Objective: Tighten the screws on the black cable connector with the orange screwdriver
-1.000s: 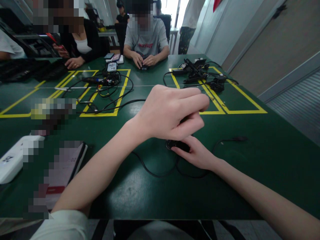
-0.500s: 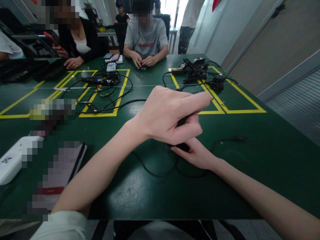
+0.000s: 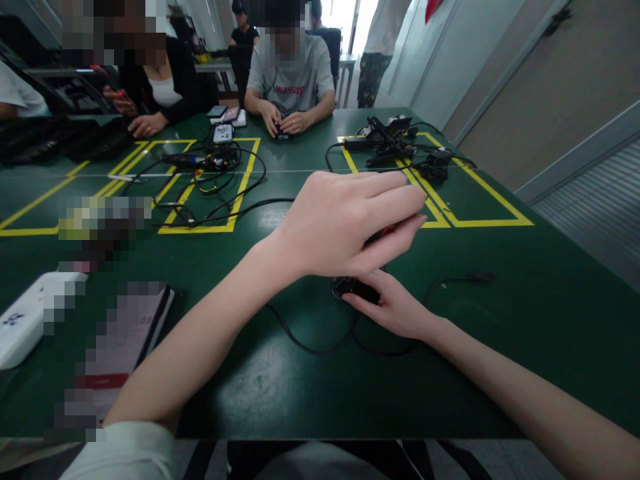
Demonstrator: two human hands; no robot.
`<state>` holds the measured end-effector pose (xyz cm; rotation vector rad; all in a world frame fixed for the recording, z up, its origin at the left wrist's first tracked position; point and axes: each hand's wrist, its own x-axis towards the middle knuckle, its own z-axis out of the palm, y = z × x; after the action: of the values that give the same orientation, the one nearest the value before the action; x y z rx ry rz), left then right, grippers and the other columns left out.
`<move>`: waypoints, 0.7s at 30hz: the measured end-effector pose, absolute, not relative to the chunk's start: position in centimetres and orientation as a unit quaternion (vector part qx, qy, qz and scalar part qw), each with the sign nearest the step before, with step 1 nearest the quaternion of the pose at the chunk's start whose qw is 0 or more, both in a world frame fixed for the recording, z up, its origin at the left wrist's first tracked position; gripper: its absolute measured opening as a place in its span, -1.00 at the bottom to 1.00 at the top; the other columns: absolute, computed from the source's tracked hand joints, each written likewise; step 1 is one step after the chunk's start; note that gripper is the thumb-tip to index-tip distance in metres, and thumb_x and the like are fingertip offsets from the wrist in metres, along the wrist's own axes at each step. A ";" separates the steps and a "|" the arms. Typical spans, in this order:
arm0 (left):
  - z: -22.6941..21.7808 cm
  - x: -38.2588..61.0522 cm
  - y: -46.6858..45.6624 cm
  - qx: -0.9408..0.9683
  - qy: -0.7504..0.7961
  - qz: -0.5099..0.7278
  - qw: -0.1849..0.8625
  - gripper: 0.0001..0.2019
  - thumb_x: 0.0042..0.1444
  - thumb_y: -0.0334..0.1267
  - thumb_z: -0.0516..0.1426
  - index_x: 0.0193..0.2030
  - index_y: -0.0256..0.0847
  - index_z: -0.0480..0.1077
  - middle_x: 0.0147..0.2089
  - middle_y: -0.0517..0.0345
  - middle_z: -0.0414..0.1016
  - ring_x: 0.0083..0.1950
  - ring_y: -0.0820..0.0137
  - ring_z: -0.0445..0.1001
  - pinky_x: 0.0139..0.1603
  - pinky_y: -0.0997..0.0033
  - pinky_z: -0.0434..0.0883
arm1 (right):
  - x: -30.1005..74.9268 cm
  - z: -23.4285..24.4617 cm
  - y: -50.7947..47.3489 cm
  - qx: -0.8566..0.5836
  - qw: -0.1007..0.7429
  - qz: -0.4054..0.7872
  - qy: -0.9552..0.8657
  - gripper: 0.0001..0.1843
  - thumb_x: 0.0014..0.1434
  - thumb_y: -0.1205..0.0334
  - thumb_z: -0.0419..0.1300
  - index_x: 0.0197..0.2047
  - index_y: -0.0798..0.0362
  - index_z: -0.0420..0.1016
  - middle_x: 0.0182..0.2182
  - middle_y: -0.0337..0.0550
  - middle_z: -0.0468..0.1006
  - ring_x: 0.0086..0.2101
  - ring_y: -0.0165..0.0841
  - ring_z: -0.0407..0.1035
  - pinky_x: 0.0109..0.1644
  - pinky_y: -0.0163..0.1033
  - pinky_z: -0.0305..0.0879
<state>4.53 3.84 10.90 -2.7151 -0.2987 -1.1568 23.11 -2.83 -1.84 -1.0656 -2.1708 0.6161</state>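
Observation:
My left hand (image 3: 345, 223) hovers over the middle of the green table (image 3: 280, 387), fingers pinched on a thin dark tool with a red part showing (image 3: 383, 233). Beneath it my right hand (image 3: 395, 307) rests on the table and grips a small black device (image 3: 353, 288), mostly hidden by both hands. The device's black cable (image 3: 310, 343) loops toward me, then runs right to a plug (image 3: 475, 275) lying loose on the table.
Yellow tape boxes mark the far table; one holds tangled cables and a phone (image 3: 223, 133), another black chargers (image 3: 390, 143). A white box (image 3: 25, 320) and a notebook (image 3: 125, 340) lie at the left. Two people sit opposite, hands on the table.
My left hand's fingers have closed further over the tool and tipped it downward toward the device; a red part of it now shows. My right hand has stayed on the device.

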 end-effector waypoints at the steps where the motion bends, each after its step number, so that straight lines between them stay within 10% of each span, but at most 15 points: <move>1: 10.9 4.6 3.8 -0.912 -0.099 -0.388 0.090 -0.71 0.44 -0.24 -0.05 -0.25 -0.15 0.45 -0.36 0.15 0.55 -0.29 0.39 0.59 -0.39 0.38 0.30 | 23.1 -1.8 -2.8 -0.405 0.317 0.234 -0.825 -0.81 0.37 0.19 0.25 0.01 0.01 0.59 -0.04 0.03 0.73 -0.03 -0.07 0.61 0.08 0.06 0.59; 21: 10.2 4.6 3.7 -0.915 -0.104 -0.384 0.071 -0.72 0.33 -0.24 -0.04 -0.11 -0.13 0.50 -0.53 0.26 0.45 -0.50 0.42 0.47 -0.48 0.37 0.18 | 22.9 -1.8 -3.1 -0.413 0.337 0.238 -0.812 -0.84 0.37 0.14 0.23 -0.07 -0.02 0.60 -0.16 -0.04 0.71 -0.14 -0.09 0.60 -0.03 0.03 0.62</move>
<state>4.57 3.69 10.16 -2.7513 -0.3138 -1.1550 22.91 -3.12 -1.85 -1.0760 -2.1155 0.6202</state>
